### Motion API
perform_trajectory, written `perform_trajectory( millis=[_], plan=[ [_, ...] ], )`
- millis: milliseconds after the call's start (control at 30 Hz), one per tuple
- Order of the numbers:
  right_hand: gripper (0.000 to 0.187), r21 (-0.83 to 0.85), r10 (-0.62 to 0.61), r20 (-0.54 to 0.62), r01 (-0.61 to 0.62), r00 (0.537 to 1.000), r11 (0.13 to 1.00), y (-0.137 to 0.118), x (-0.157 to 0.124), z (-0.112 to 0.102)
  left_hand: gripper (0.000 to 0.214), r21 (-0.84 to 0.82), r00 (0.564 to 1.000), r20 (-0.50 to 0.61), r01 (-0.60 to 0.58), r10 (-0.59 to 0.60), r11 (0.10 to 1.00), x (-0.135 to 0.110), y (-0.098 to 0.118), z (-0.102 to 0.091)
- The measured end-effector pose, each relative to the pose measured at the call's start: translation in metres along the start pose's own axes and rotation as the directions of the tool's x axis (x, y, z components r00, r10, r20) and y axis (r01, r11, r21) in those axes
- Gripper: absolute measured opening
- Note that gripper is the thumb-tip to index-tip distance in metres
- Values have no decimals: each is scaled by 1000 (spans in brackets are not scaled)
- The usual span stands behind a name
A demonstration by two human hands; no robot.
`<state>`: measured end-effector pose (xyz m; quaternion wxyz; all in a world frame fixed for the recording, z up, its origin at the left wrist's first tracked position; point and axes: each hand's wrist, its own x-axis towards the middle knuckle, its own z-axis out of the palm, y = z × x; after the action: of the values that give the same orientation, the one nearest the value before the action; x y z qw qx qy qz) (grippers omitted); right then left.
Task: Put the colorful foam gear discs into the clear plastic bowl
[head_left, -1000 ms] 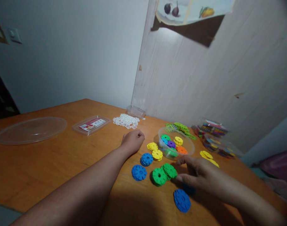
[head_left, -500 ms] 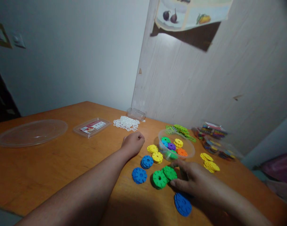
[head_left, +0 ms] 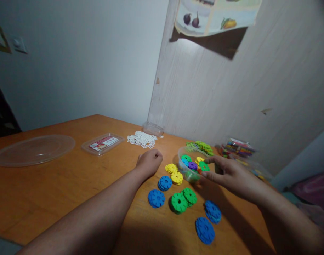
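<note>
My right hand (head_left: 225, 173) is over the right rim of a clear round bowl (head_left: 181, 153). Its thumb and fingers pinch a green notched disc (head_left: 203, 166). Inside the bowl lie green, blue, yellow and orange discs and a purple disc (head_left: 193, 165). My left hand (head_left: 150, 163) rests on the table as a closed fist, with nothing visible in it. Near it are yellow disc stacks (head_left: 176, 177) and blue disc stacks (head_left: 165, 183). Two green stacks (head_left: 179, 203) touch each other in front of the bowl, and more blue stacks (head_left: 205, 230) stand to their right.
White square pieces (head_left: 142, 139) are heaped at the back beside a clear tub (head_left: 153, 129). A labelled lid (head_left: 102, 144) and a large round lid (head_left: 34, 150) lie to the left. Light-green pieces (head_left: 203, 147) and packed containers (head_left: 238, 147) stand behind the bowl and right hand.
My right hand has moved from the green stacks up to the bowl, carrying a green disc. A blue stack it hid now shows. My left fist has stayed in place.
</note>
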<state>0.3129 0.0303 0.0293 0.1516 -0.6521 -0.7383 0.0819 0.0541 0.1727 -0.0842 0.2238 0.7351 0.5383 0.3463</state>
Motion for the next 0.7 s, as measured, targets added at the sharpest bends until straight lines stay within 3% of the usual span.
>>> perform_trajectory(
  millis=[167,300,467,700],
  plan=[
    [48,-34,45,43,-43,998,998,4,11,4,15,3,1000,7,15,-15,1000,-1,1,0],
    [35,1,19,46,-19,999,1000,3,-3,9,16,11,999,11,31,-31,999,-3,6,-3],
    [22,96,-28,189,10,982,995,-2,-25,23,17,45,999,27,39,-40,998,-5,10,-7],
    [43,138,3,264,-41,964,990,-18,-35,44,17,39,1000,23,18,-19,999,-3,7,-5]
  ],
)
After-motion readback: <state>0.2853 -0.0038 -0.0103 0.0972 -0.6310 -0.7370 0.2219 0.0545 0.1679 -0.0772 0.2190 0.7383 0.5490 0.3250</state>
